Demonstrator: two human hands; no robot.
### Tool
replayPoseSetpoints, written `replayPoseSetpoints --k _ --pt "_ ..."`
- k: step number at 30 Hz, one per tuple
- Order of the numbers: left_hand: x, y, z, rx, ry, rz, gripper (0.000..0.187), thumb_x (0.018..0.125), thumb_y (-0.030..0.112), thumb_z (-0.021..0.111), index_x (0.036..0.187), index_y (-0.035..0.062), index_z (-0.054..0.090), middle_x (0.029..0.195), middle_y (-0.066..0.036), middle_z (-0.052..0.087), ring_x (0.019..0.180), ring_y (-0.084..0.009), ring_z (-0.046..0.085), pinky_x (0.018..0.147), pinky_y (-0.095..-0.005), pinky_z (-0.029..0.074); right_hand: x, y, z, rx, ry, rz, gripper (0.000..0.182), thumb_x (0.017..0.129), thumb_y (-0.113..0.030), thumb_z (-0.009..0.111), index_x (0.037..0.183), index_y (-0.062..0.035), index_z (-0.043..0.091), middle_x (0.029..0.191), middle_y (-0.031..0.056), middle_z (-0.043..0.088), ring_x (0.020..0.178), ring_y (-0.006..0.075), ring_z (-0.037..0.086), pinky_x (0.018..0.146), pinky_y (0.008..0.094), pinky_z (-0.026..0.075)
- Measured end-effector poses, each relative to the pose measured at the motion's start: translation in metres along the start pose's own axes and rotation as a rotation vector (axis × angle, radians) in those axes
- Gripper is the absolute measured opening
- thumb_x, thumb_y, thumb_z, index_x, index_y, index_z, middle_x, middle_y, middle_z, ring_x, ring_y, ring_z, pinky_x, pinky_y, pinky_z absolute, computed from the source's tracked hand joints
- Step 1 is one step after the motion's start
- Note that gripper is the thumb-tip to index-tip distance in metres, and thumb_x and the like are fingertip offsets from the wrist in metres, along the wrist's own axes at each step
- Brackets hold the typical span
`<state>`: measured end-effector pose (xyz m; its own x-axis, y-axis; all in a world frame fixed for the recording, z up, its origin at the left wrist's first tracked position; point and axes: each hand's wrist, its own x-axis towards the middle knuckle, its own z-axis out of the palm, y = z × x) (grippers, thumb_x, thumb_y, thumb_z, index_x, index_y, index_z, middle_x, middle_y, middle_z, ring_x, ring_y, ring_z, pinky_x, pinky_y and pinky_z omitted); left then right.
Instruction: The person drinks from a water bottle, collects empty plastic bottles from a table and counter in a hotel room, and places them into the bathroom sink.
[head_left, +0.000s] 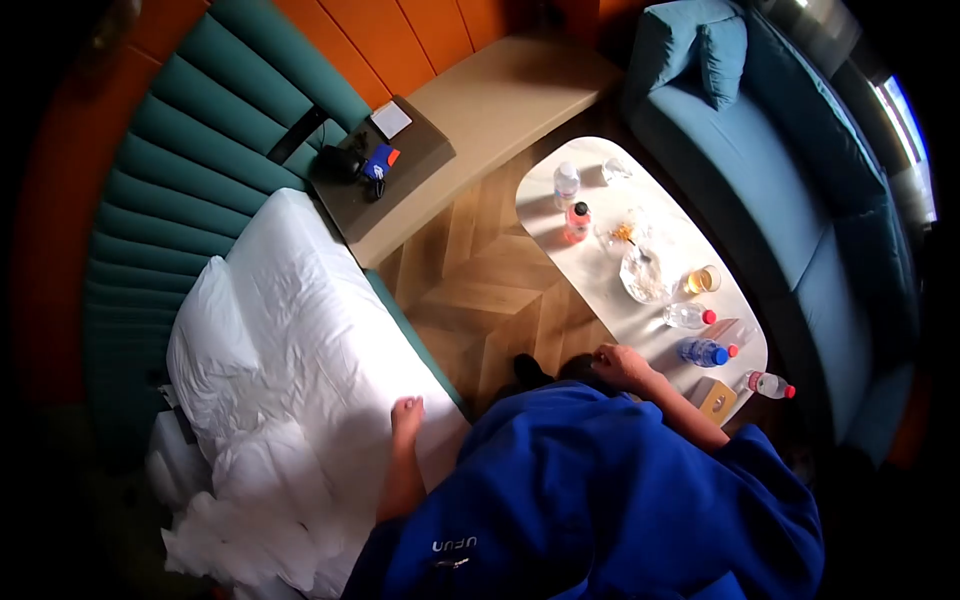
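My left hand [407, 411] is closed in a loose fist above the edge of the bed [340, 370], with nothing showing in it. Closed too, my right hand [624, 368] hangs beside the near edge of the white table [590, 270]; no object shows in it. Nearest to that hand are a blue-labelled bottle [700, 351] lying on its side, a clear bottle with a red cap [688, 316] and a wooden box [717, 400]. Further up the table are a bowl [642, 275], a glass of amber drink [703, 279], a pink drink bottle [577, 222] and a water bottle [566, 184].
Rumpled white bedding [260, 470] covers the bed on my left. A blue sofa [745, 170] runs along the table's right side. Ahead, a bedside table [420, 155] holds several small items. Wooden floor [480, 290] lies between bed and table. Another red-capped bottle [768, 385] is at the table's corner.
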<state>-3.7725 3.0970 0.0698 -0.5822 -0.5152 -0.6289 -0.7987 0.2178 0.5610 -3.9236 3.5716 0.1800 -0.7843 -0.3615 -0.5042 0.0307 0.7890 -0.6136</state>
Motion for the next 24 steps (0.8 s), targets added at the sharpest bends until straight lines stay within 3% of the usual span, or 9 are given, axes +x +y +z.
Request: replayPoseSetpoints --k 6,8,11,14,15,17,21,23,24 --pt "0.069 0.238 -0.010 -0.307 -0.105 0.233 0.033 0.085 0.022 0.063 0.108 0.0015 0.053 0.085 -0.004 0.059 0.071 -0.0115 0.059 0.058 -0.0225 0.043 0.088 -0.071 -0.036 0.073 0.082 0.002 0.027 0.079 -0.026 0.059 0.099 -0.0076 0.062 0.082 0.0145 0.065 0.079 0.0313 0.063 0.072 0.0399 0.050" --pt "0.096 0.256 -0.009 -0.596 -0.261 0.332 0.030 0.086 0.020 0.062 0.107 0.0014 0.053 0.086 -0.004 0.059 0.071 -0.0106 0.058 0.056 -0.0207 0.042 0.126 -0.083 -0.042 0.027 0.025 -0.030 0.029 0.080 -0.029 0.058 0.100 -0.0081 0.062 0.085 0.0153 0.065 0.083 0.0326 0.062 0.075 0.0409 0.049" --pt "0.143 0.235 -0.012 -0.362 -0.233 0.285 0.023 0.087 0.017 0.059 0.105 0.0027 0.055 0.078 -0.002 0.058 0.069 -0.0088 0.057 0.054 -0.0203 0.041 0.201 -0.101 -0.049 -0.110 -0.154 -0.046 0.034 0.081 -0.033 0.056 0.105 -0.0087 0.060 0.092 0.0170 0.064 0.089 0.0347 0.060 0.078 0.0437 0.048" --pt "0.192 0.168 -0.051 0.630 -0.255 0.609 0.021 0.087 0.025 0.059 0.088 0.0040 0.060 0.069 -0.004 0.059 0.062 -0.0138 0.057 0.054 -0.0277 0.044 0.270 -0.149 -0.085 -0.140 -0.182 -0.076 0.034 0.082 -0.033 0.054 0.106 -0.0089 0.059 0.094 0.0175 0.063 0.091 0.0343 0.060 0.079 0.0440 0.048" --pt "0.191 0.162 -0.070 0.641 -0.245 0.505 0.023 0.087 0.027 0.058 0.083 0.0044 0.061 0.065 -0.005 0.059 0.060 -0.0155 0.056 0.054 -0.0301 0.045 0.292 -0.167 -0.098 -0.151 -0.183 -0.050 0.034 0.082 -0.033 0.054 0.106 -0.0089 0.059 0.096 0.0179 0.063 0.092 0.0340 0.060 0.079 0.0440 0.048" --pt "0.147 0.195 -0.105 0.264 -0.105 -0.039 0.032 0.083 0.028 0.062 0.093 -0.0022 0.061 0.074 -0.008 0.063 0.065 -0.0191 0.061 0.056 -0.0305 0.049 0.338 -0.190 -0.122 -0.109 -0.115 -0.054 0.035 0.082 -0.033 0.054 0.107 -0.0089 0.059 0.096 0.0176 0.063 0.092 0.0340 0.060 0.078 0.0436 0.048" --pt "0.165 0.295 -0.134 -0.156 0.052 -0.072 0.019 0.083 0.018 0.059 0.090 0.0002 0.060 0.068 -0.006 0.059 0.062 -0.0134 0.058 0.053 -0.0249 0.046 0.407 -0.216 -0.165 -0.042 0.049 -0.108 0.036 0.081 -0.032 0.055 0.108 -0.0089 0.058 0.096 0.0171 0.064 0.092 0.0345 0.060 0.078 0.0430 0.048" --pt "0.249 0.309 -0.147 -0.010 -0.118 0.057 0.017 0.083 0.017 0.059 0.087 -0.0001 0.059 0.074 -0.006 0.059 0.063 -0.0127 0.056 0.054 -0.0258 0.045 0.435 -0.222 -0.186 -0.030 0.078 -0.055 0.034 0.081 -0.031 0.055 0.106 -0.0087 0.059 0.097 0.0161 0.064 0.093 0.0340 0.060 0.078 0.0428 0.048" --pt "0.280 0.342 -0.143 0.082 -0.053 0.295 0.017 0.083 0.015 0.061 0.089 0.0001 0.058 0.079 -0.006 0.059 0.067 -0.0120 0.055 0.058 -0.0253 0.046 0.443 -0.221 -0.187 -0.017 0.079 0.005 0.032 0.081 -0.030 0.054 0.104 -0.0086 0.060 0.099 0.0152 0.064 0.094 0.0336 0.060 0.078 0.0426 0.048"
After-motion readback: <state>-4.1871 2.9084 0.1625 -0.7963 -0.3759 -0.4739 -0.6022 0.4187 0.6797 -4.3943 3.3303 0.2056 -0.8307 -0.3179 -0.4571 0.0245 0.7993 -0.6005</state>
